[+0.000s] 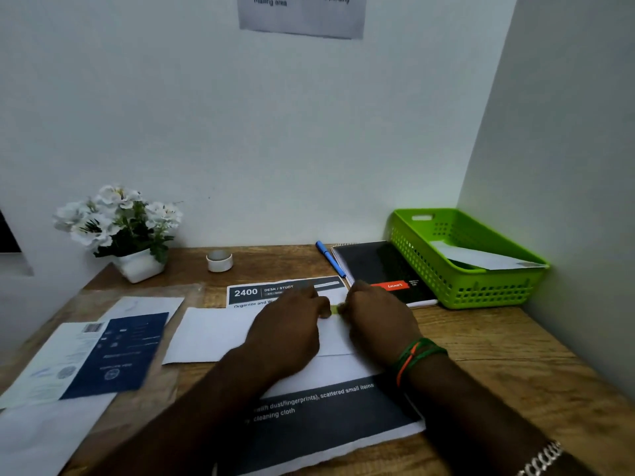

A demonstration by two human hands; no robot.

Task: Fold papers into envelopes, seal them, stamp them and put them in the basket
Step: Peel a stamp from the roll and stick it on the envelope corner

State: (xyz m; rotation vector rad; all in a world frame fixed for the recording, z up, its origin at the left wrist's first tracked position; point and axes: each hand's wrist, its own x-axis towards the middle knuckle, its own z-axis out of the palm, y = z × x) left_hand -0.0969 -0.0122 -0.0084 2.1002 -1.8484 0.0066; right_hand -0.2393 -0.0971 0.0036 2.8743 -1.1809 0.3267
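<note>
both hands, the left hand (292, 317) and right hand (374, 314), pinch a small green item (334, 310), perhaps a stamp, over a white envelope (213, 334) on the desk (498, 341); blurred, it could land crooked if the envelope slips.

A small green piece (334, 310) is pinched between both hands, left (292, 333) and right (376, 321), over a white envelope (213, 334). One envelope (481, 258) is seen in the green basket (457, 286) on the counter (498, 341).

Bare forearms, green and orange wrist threads (417, 357), silver chain bracelet (541, 458)
</note>
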